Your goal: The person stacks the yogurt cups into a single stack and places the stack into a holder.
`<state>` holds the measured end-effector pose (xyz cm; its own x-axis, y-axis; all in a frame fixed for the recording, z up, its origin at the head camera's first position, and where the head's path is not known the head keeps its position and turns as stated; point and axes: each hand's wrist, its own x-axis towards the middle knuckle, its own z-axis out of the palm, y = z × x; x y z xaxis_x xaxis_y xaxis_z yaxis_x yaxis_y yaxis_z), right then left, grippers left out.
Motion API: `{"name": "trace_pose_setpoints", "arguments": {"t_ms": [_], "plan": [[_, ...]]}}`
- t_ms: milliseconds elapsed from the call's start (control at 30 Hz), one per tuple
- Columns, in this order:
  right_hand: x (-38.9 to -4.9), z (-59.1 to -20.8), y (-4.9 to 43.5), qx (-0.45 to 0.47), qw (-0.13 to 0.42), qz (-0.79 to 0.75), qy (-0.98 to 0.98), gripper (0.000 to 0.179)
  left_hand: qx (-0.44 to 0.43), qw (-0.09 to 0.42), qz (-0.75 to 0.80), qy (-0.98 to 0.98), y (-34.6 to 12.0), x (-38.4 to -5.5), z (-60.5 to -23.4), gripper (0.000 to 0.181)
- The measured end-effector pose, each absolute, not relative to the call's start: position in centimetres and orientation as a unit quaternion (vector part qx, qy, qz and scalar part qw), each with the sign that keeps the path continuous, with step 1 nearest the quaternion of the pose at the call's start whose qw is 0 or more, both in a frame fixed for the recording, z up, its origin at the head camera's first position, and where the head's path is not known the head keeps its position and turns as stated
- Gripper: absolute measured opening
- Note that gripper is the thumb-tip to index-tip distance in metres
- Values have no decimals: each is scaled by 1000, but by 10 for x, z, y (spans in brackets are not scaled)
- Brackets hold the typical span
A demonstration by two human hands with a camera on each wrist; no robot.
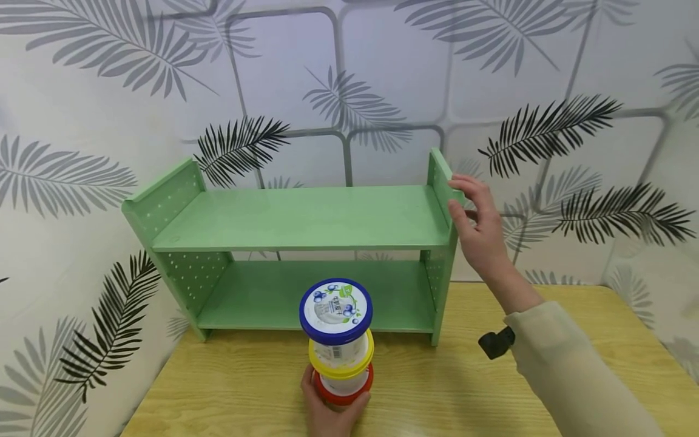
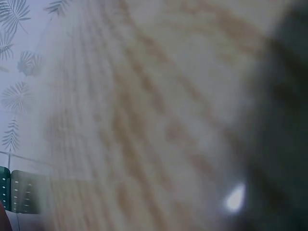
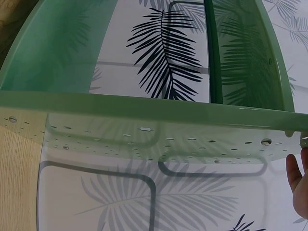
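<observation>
Green shelf (image 1: pixel 317 218) spans left of frame to just right of center, upright on the bench (image 1: pixel 229 388), back toward the wall; probably there for a firm footing. Lower center: left hand curled round the bottom of a three-tub stack, thumb and fingers on opposite sides. Left hand (image 1: pixel 329 420) holds the red-lidded tub (image 1: pixel 342 399); yellow-lidded tub (image 1: pixel 334 368) sits on that, blue-lidded tub (image 1: pixel 336 309) on top. Low hold makes sense, I think: the bottom tub carries the other two, nothing steadies them from above. Can't tell if the stack touches the bench; left wrist view is blurred. Right of center: right hand (image 1: pixel 479 230) at the upper end of the shelf's right side panel, fingers part-bent, thumb spread off; can't tell if it grips or just rests. Likely bracing the shelf. Black gadget (image 1: pixel 496 343) at the cuff.
</observation>
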<state>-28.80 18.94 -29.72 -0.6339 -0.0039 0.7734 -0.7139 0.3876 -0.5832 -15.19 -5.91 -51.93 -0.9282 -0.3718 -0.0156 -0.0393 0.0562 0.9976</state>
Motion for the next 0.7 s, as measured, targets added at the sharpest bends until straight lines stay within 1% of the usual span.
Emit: {"name": "trace_pose_setpoints", "arguments": {"t_ms": [233,367,600,700], "plan": [[-287,-297,189,239,354,500,-753,32,140,117,-685,-706,-58,-156,-521,115],[-287,-297,188,239,352,501,-754,32,132,122,-688,-703,-59,-156,-521,112],[-288,-298,188,239,356,505,-749,32,133,110,-682,-711,-62,-156,-519,112],[-288,-298,188,241,358,507,-746,32,122,124,-681,-711,-62,-156,-521,109]]}}
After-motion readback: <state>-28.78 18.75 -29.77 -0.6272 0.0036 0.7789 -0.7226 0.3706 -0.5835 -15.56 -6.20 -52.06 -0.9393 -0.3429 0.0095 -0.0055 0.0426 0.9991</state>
